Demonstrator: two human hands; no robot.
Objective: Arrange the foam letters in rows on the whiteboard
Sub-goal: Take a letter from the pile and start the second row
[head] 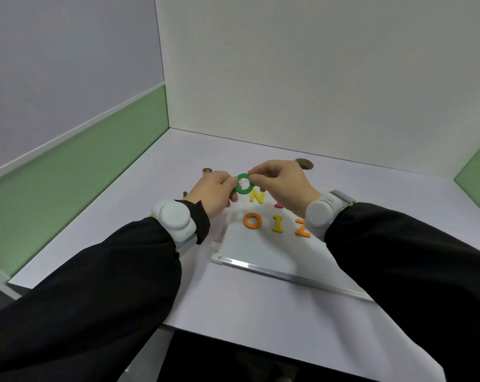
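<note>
Both hands hold a green foam letter O (243, 184) in the air above the far edge of the whiteboard (263, 252). The left hand (215, 190) pinches the ring's left rim between thumb and fingers; the right hand (278, 179) pinches its upper right rim with thumb and forefinger. The ring stands nearly upright, facing the camera, clear of the board surface.

The whiteboard lies flat on the white table (139, 188), right of centre, with its metal frame edge running along the near side. On the board, a near row reads, left to right: an orange O (252, 220), a yellow I (278, 224), and an orange Z (302, 230), the last partly covered by the right wrist. Farther back, a yellow N (256, 196) lies just below the held ring, and a red letter (278, 204) shows only a small part beside the right hand; its shape cannot be read.

Each wrist carries a grey band-mounted device (175, 219) over a black sleeve (95, 285). Small dark items (207, 170) lie on the table beyond the left hand, too small to identify. A round hole (305, 163) sits in the tabletop beyond the right hand.
</note>
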